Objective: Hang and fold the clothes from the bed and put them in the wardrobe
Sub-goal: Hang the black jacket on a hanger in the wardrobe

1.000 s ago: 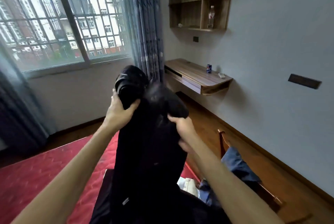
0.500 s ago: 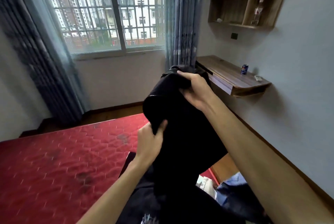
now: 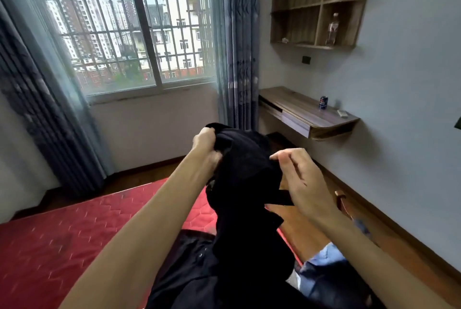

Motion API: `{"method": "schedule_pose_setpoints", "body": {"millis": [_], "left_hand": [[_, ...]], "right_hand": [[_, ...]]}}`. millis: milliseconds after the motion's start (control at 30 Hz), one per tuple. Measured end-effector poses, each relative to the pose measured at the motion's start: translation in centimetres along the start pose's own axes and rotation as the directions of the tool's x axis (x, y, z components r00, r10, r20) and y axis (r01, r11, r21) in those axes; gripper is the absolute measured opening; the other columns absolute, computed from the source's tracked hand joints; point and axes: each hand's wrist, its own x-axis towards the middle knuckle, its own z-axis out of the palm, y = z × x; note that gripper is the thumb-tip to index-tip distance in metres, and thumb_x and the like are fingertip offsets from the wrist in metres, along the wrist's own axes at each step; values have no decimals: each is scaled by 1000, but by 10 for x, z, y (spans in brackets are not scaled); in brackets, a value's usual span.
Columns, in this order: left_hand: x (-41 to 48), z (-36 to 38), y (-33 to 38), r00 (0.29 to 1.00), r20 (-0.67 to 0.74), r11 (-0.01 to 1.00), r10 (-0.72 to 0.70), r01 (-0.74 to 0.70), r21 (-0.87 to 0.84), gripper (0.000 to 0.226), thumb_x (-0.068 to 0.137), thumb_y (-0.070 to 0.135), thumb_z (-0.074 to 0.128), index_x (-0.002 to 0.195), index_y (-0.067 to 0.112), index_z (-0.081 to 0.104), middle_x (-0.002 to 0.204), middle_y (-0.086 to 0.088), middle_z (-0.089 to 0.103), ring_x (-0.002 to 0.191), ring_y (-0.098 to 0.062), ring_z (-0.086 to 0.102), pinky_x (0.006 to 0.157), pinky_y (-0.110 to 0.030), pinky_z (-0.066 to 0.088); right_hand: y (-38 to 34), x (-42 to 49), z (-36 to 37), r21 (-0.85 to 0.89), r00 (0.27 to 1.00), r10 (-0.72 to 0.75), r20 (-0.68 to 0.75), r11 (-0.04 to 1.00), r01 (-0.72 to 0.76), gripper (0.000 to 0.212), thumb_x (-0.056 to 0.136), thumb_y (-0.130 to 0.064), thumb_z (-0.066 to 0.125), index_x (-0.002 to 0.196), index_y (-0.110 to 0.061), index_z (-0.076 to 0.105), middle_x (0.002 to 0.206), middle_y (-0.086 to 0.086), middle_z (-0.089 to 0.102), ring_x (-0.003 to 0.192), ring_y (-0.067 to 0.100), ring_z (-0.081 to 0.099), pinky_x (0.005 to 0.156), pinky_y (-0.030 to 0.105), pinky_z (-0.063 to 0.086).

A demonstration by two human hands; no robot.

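A black garment [image 3: 245, 184] hangs in front of me above the red bed [image 3: 62, 239]. My left hand [image 3: 208, 145] grips its upper left edge in a fist. My right hand [image 3: 303, 179] is at the garment's right side, thumb and forefinger pinched at the cloth near the top and a black strip running under its palm. More black clothing [image 3: 199, 273] lies on the bed below, and a blue denim piece [image 3: 326, 273] lies at the bed's right edge.
A wall-mounted wooden desk [image 3: 306, 111] carries a blue can [image 3: 323, 102]. Above it hangs a shelf unit [image 3: 316, 4] with a bottle [image 3: 333, 28]. A barred window [image 3: 129, 32] with curtains fills the far wall. Wooden floor runs along the right.
My left hand has risen to the garment's top left corner. My right hand has dropped from the top to its right side. The view has shifted slightly right.
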Motion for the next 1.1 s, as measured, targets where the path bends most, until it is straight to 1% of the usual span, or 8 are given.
{"method": "schedule_pose_setpoints", "body": {"millis": [100, 200, 333, 533, 667, 800, 900, 1100], "left_hand": [[-14, 14, 17, 1000, 25, 985, -2, 6, -173, 27, 97, 10, 34, 79, 0, 51, 63, -11, 58, 40, -17, 60, 46, -27, 54], [-29, 22, 28, 999, 29, 967, -21, 28, -253, 33, 101, 23, 32, 100, -4, 51, 94, -16, 62, 78, -30, 64, 64, -45, 54], [-41, 14, 45, 998, 63, 979, 16, -3, -203, 30, 103, 22, 29, 104, 2, 51, 96, -15, 62, 86, -30, 61, 59, -47, 50], [-43, -11, 63, 995, 85, 999, 43, -42, -12, 30, 104, 28, 37, 117, 4, 50, 118, -17, 62, 107, -34, 63, 61, -51, 53], [-45, -7, 67, 994, 68, 990, 82, -73, -120, 43, 104, 23, 38, 139, -3, 37, 134, -27, 51, 116, -44, 55, 51, -51, 58], [-42, 3, 75, 991, 35, 961, 129, -116, -251, 44, 103, 17, 37, 142, -3, 34, 137, -28, 47, 118, -46, 52, 59, -56, 56], [-48, 11, 77, 989, 33, 936, 147, -128, -326, 41, 102, 14, 37, 140, -2, 36, 132, -26, 48, 112, -44, 54, 66, -59, 55], [-76, 17, 80, 969, 54, 932, 243, -217, -290, 20, 104, 18, 41, 110, 1, 49, 100, -20, 57, 88, -34, 61, 61, -52, 58]], "right_hand": [[1, -14, -7, -109, 994, -105, 16, 988, 107, 51, 81, -64, 60, 119, -30, 56, 117, -14, 52, 107, 4, 56, 87, 12, 44], [14, -9, 5, -277, 996, -40, 77, 959, 60, 100, 63, -61, 81, 145, -29, 33, 140, -13, 33, 115, -2, 47, 93, 13, 42], [26, 27, 10, -165, 989, 84, -119, 981, -103, 14, 90, -34, 66, 101, -25, 64, 100, -8, 66, 80, 6, 66, 68, 21, 50], [25, 116, -24, 342, 852, 443, -281, 875, -342, 35, 103, -27, 44, 77, -10, 61, 66, 9, 64, 41, 8, 56, 50, 25, 47], [18, 94, 7, 154, 932, 323, 168, 925, -348, 47, 103, -41, 45, 83, -4, 66, 66, 7, 71, 53, 13, 66, 55, 26, 51], [27, 41, 50, 64, 799, 190, 571, 960, -274, 88, 66, -87, 54, 121, -18, 62, 115, -1, 69, 101, 6, 65, 88, 22, 52], [42, 25, 82, -149, 866, 188, 463, 980, -133, 105, 63, -77, 71, 147, -29, 32, 140, -10, 40, 126, 6, 46, 110, 29, 39], [54, 46, 118, -40, 869, 409, 279, 909, -415, 72, 67, -70, 68, 121, -25, 48, 115, -5, 63, 105, 17, 63, 93, 37, 53]]}}
